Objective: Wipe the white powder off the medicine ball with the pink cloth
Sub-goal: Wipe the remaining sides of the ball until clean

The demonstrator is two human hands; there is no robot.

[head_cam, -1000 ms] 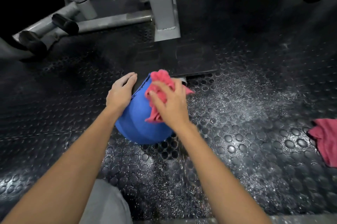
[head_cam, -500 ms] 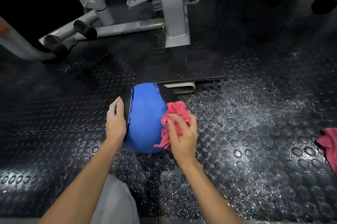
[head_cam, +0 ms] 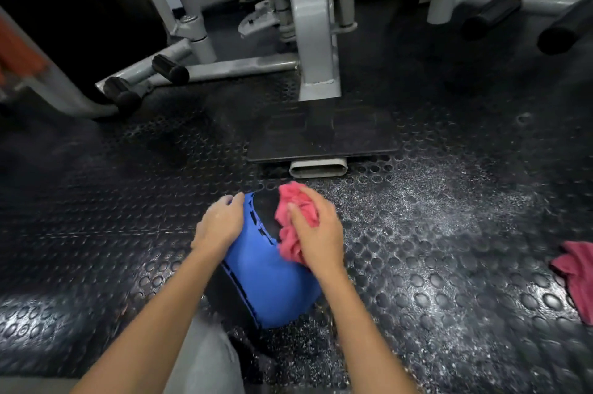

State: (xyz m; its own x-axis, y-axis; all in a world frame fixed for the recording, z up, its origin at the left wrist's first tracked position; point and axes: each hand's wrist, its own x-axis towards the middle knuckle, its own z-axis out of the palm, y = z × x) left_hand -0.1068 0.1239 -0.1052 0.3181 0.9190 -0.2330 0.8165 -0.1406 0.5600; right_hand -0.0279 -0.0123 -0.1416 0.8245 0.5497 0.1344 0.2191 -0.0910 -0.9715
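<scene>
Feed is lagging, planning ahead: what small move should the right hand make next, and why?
Probably sweep the pink cloth leftward over the black panel: the right hand grips it bunched at that panel's right edge, while the left hand braces the medicine ball's left side.

A black rubber floor (head_cam: 449, 265) with raised round studs fills the view. At the far centre stands a grey machine post (head_cam: 317, 40), its foot meeting a flat dark plate (head_cam: 321, 136) that lies on the floor. A grey oval tube end (head_cam: 318, 168) sticks out from under the plate's near edge. To the far left, low grey bars carry two black padded rollers (head_cam: 170, 69). Two larger black pads (head_cam: 492, 14) lie at the far right. A crumpled dark red rag (head_cam: 577, 275) lies on the floor at the right edge. A blurred orange shape (head_cam: 16, 50) shows at the left edge.
</scene>
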